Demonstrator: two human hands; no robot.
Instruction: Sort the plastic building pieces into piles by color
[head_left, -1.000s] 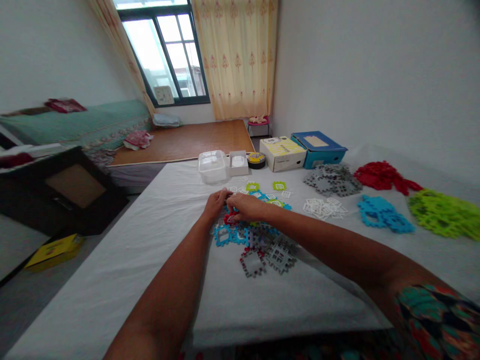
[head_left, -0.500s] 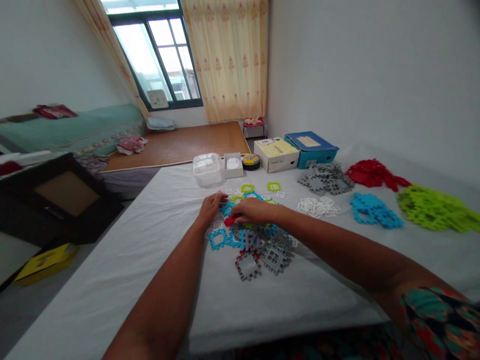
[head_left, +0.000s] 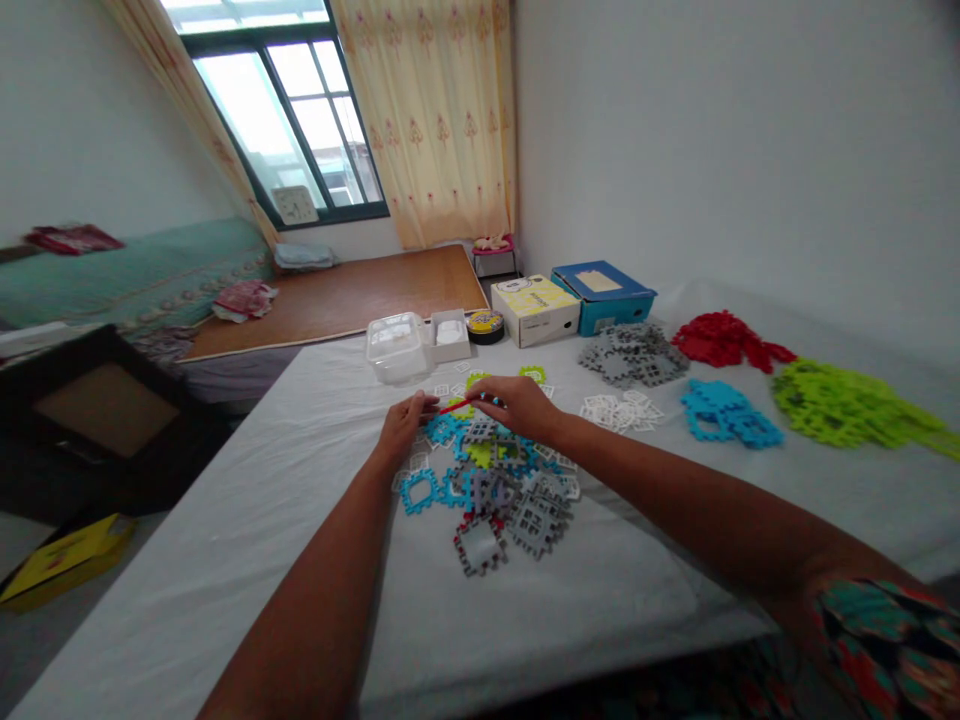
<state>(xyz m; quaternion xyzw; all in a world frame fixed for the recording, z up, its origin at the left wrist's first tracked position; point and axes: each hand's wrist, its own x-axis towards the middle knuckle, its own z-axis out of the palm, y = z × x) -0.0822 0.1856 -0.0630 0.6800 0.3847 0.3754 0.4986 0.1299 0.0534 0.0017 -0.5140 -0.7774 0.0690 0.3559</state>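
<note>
Above the pile, a thin red plastic building piece (head_left: 454, 407) is held edge-on between my two hands. The fingers of my right hand (head_left: 517, 404) pinch its right end. At its left end, the fingertips of my left hand (head_left: 406, 422) are closed on it. Under and in front of my hands lies a mixed heap of toothed square building pieces: blue (head_left: 418, 491), grey (head_left: 538, 515), green and small white ones. A grey frame with red at its edge (head_left: 480, 546) lies nearest me.
Sorted heaps lie to the right: grey pieces (head_left: 634, 355), white pieces (head_left: 621, 411), red pieces (head_left: 726, 341), blue pieces (head_left: 727, 412) and green pieces (head_left: 847, 403). Behind stand a clear plastic tub (head_left: 397, 348), a small white box (head_left: 450, 337), a round black-and-yellow tin (head_left: 485, 327), a yellow box (head_left: 535, 312) and a blue box (head_left: 604, 297).
The red piece has come up off the heap in my right hand, and my left hand now meets its other end. The view has shifted slightly to the right.
</note>
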